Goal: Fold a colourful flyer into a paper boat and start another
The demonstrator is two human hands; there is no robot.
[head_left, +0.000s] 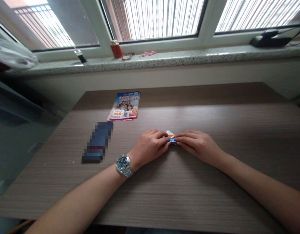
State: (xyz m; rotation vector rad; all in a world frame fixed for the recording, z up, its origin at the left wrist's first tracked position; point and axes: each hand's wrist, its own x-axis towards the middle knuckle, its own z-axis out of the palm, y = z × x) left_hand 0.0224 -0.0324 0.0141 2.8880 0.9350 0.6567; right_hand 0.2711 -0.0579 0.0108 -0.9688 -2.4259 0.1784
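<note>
A small piece of folded printed paper (171,136), white, orange and blue, lies low over the table between my two hands. My left hand (151,144), with a metal watch (124,165) on its wrist, pinches the paper's left side. From the other side my right hand (201,143) has its fingers closed on the right edge. Fingertips cover much of the paper, so its full shape is hidden.
Colourful printed leaflets (125,107) lie in a stack at the table's back left. Nearer, a dark pixelated oblong (97,143) rests on the wooden table (164,191). Beyond, the stone windowsill (184,58) carries a red container (116,50) and a black object (272,39).
</note>
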